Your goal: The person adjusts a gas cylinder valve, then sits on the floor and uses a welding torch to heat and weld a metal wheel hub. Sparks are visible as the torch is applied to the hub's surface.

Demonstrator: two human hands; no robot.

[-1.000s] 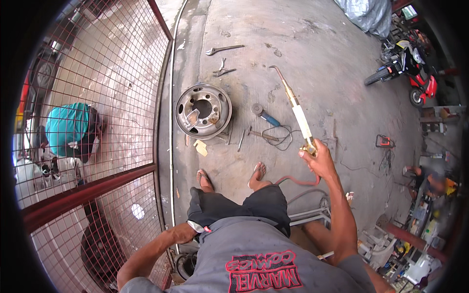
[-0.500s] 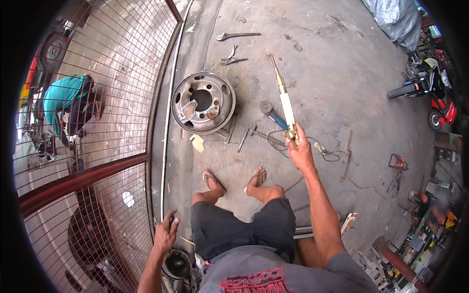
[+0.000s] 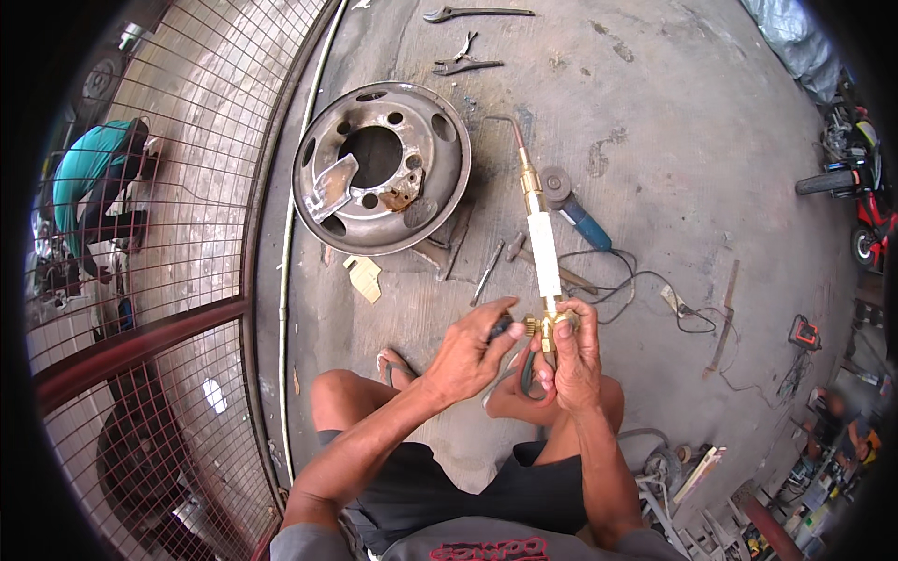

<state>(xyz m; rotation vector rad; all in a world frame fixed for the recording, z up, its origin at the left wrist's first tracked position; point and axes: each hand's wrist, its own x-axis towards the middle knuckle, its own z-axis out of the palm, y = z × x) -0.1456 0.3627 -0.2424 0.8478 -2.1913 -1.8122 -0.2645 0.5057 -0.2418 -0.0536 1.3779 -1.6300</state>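
My right hand point(image 3: 577, 360) grips a brass gas torch point(image 3: 544, 252) by its valve end. Its white sleeve and thin bent copper tip point away from me, toward the wheel rim. A hose curls down from the torch below the fingers. Beside the brass valve knob is my left hand point(image 3: 468, 353), its fingers closed around a small dark object point(image 3: 502, 326) whose kind I cannot make out. Ahead and to the left, a steel wheel rim point(image 3: 440, 201) rests on a low support. On the rim lies a bent metal plate point(image 3: 329, 192), with a rusty piece point(image 3: 402, 192) near it.
Right of the rim lie an angle grinder point(image 3: 585, 224), a hammer point(image 3: 561, 268) and a metal rod point(image 3: 486, 271). Pliers point(image 3: 468, 66) and an adjustable wrench point(image 3: 477, 14) are farther off. A mesh fence point(image 3: 178, 313) stands left, a person in teal point(image 3: 89, 178) behind it. Motorcycles point(image 3: 870, 215) stand right.
I have lowered myself closer to the floor. My left hand has come up from my left side to the torch's valve. The torch has been drawn nearer, still in my right hand.
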